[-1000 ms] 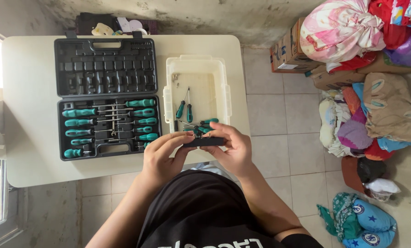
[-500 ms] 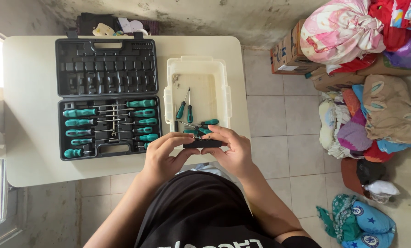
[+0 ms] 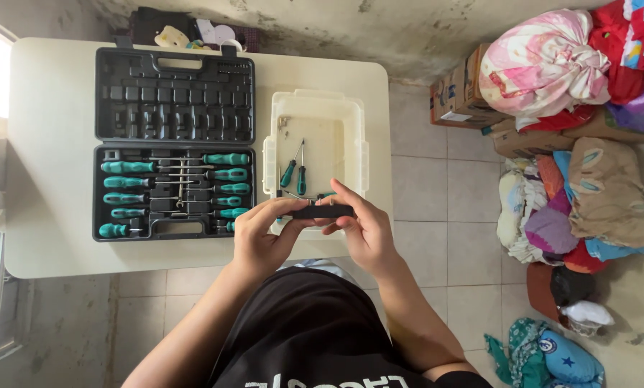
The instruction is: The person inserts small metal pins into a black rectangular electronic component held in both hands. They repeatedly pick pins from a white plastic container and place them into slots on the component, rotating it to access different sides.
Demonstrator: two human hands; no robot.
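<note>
Both hands closed on one small black bar-shaped holder [image 3: 323, 211], held level between them over the near end of the white plastic tub [image 3: 315, 108]. Left hand [image 3: 259, 241] pinches the holder's left end with thumb and fingertips; right hand [image 3: 365, 233] takes the right end, index finger laid along the top edge. Small metal tips stand just above the holder (too small to tell what they are).

Inside the tub: two green-handled screwdrivers [image 3: 294, 172] lying side by side, tips pointing away from the person, plus a few tiny loose pieces near the far left corner.

Left of the tub, just beside it: open black tool case [image 3: 175, 93], lid flat on the table. Its lower half carries teal-handled screwdrivers [image 3: 225, 159] in rows, handles at both sides, several slots bare.

All on a cream table [image 3: 49, 108]. To the right, on the tiled floor [image 3: 437, 187], cardboard boxes [image 3: 455, 100] and heaped clothes and bundles [image 3: 552, 65].
</note>
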